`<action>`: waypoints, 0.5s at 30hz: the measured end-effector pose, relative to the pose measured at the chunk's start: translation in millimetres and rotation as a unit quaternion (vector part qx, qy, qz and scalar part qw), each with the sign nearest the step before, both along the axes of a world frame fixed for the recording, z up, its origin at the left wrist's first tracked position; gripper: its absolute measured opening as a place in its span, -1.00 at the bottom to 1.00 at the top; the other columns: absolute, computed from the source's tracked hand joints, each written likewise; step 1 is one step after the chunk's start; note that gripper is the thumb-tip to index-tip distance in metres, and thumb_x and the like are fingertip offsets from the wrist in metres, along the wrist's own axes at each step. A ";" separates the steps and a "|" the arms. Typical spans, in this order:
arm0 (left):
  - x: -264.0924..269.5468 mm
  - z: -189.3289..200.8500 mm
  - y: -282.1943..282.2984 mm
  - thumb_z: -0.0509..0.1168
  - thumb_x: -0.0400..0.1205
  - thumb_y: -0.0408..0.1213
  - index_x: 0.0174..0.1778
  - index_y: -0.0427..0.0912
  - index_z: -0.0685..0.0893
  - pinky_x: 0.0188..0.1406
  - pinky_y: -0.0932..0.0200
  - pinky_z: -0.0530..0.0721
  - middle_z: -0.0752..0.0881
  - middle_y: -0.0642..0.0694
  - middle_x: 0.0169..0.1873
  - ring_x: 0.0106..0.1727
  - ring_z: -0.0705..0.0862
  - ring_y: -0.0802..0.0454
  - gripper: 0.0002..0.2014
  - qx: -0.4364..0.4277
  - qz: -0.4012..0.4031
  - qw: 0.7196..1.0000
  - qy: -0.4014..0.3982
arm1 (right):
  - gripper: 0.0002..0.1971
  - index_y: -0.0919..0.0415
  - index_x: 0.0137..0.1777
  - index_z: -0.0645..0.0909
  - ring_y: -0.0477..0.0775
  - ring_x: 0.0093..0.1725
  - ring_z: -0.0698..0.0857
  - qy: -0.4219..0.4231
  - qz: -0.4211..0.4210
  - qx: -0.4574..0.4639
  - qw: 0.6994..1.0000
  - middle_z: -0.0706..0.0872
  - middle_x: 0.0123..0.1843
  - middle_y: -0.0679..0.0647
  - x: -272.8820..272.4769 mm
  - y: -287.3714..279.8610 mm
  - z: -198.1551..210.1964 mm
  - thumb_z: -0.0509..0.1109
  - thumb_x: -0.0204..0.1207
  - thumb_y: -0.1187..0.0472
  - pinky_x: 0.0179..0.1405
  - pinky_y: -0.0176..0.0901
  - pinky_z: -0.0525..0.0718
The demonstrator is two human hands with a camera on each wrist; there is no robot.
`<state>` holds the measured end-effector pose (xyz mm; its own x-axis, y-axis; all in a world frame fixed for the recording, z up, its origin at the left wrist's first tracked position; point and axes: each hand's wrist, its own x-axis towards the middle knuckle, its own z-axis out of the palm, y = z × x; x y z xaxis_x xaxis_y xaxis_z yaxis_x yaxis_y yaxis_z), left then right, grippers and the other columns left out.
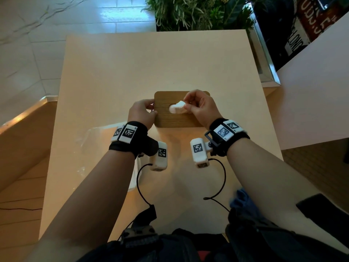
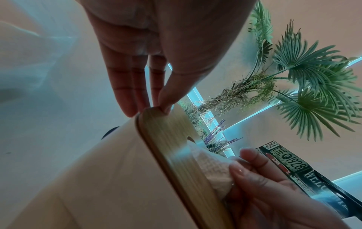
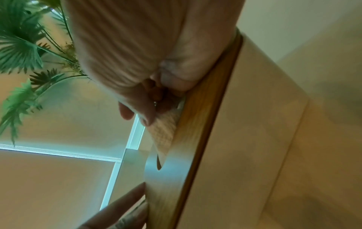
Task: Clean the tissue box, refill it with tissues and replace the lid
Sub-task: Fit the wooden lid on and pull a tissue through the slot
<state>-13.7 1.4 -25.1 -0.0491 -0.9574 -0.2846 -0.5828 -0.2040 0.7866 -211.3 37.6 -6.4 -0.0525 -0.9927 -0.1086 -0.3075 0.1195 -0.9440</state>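
Observation:
The tissue box stands mid-table with its wooden lid (image 1: 170, 120) on top. A white tissue (image 1: 176, 107) sticks up out of the lid's oval slot. My right hand (image 1: 187, 105) pinches this tissue between thumb and fingers, just above the slot. The left hand (image 1: 153, 109) holds the lid's left edge, thumb on top and fingers down the side. In the left wrist view, the thumb of the left hand (image 2: 154, 106) presses the lid (image 2: 172, 139) corner above the pale box wall (image 2: 98, 170). From the right wrist, the right hand (image 3: 150, 114) grips the textured tissue (image 3: 166, 133).
A crumpled clear plastic wrapper (image 1: 98, 140) lies on the table (image 1: 132, 63) under my left forearm. A blue cloth (image 1: 241, 201) sits near the front right edge. Green plants (image 1: 198, 14) stand beyond the far edge, and a white counter (image 1: 311, 91) is to the right.

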 end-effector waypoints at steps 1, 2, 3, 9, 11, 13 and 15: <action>0.3 0.1 -0.1 0.31 0.50 -0.46 0.30 -0.09 0.67 0.10 -0.16 0.73 0.70 -0.04 -0.09 0.03 0.73 -0.19 -0.56 0.003 0.003 1.000 0.003 | -0.78 0.07 -0.08 0.60 -0.15 -0.25 0.53 0.021 0.011 0.005 1.000 0.61 -0.17 -0.04 -0.1 -1.1 2.0 0.40 0.47 0.43 -0.13 -0.40 0.56; 1.3 -0.4 -0.2 0.30 0.50 -0.46 0.30 -0.09 0.67 0.10 -0.16 0.73 0.70 -0.04 -0.10 0.04 0.73 -0.19 -0.56 0.005 0.007 1.000 0.005 | -0.81 0.09 -0.03 0.61 -0.17 -0.27 0.51 0.052 0.025 0.005 0.998 0.59 -0.18 -0.06 -0.3 -1.9 5.0 0.39 0.49 0.40 -0.15 -0.42 0.54; 2.7 -0.7 0.0 0.30 0.50 -0.46 0.30 -0.10 0.67 0.10 -0.16 0.73 0.69 -0.03 -0.11 0.04 0.73 -0.20 -0.57 0.007 0.013 1.000 0.007 | -0.83 0.11 0.02 0.62 -0.20 -0.29 0.50 0.083 0.032 0.002 0.996 0.59 -0.19 -0.08 -0.8 -2.7 8.4 0.39 0.50 0.37 -0.17 -0.44 0.52; 4.8 -1.2 2.2 0.29 0.52 -0.48 0.29 -0.11 0.67 0.07 -0.14 0.75 0.69 -0.03 -0.12 0.00 0.75 -0.21 -0.59 0.009 0.025 0.999 0.018 | -0.79 0.16 -0.08 0.73 -0.09 -0.10 0.54 0.195 -0.005 0.006 0.981 0.61 -0.07 0.06 -13.6 0.6 16.0 0.50 0.44 0.03 -0.02 -0.28 0.54; 0.1 1.3 4.0 0.28 0.53 -0.49 0.27 -0.12 0.68 0.06 -0.12 0.75 0.70 -0.06 -0.09 -0.01 0.75 -0.20 -0.60 0.001 0.015 1.000 0.013 | -0.74 0.15 -0.03 0.74 0.02 0.06 0.53 0.215 0.023 0.041 0.975 0.57 -0.01 0.08 -12.1 4.1 9.1 0.52 0.40 -0.02 0.10 -0.20 0.52; -2.1 2.5 5.6 0.27 0.53 -0.48 0.27 -0.11 0.69 0.11 -0.12 0.73 0.73 -0.08 -0.05 0.01 0.74 -0.18 -0.60 -0.012 0.009 1.000 0.001 | -0.75 0.15 0.03 0.75 0.12 0.11 0.53 0.227 0.022 0.035 0.973 0.56 -0.03 0.04 -8.7 6.7 2.3 0.51 0.43 0.05 0.17 -0.07 0.54; -2.1 2.8 6.6 0.27 0.53 -0.46 0.28 -0.11 0.68 0.13 -0.13 0.72 0.75 -0.12 0.00 0.03 0.74 -0.17 -0.60 -0.016 0.008 1.000 -0.004 | -0.82 0.16 0.01 0.75 0.17 0.09 0.55 0.228 0.007 0.010 0.974 0.57 -0.07 -0.02 -5.2 7.7 -1.4 0.49 0.46 0.13 0.18 0.09 0.55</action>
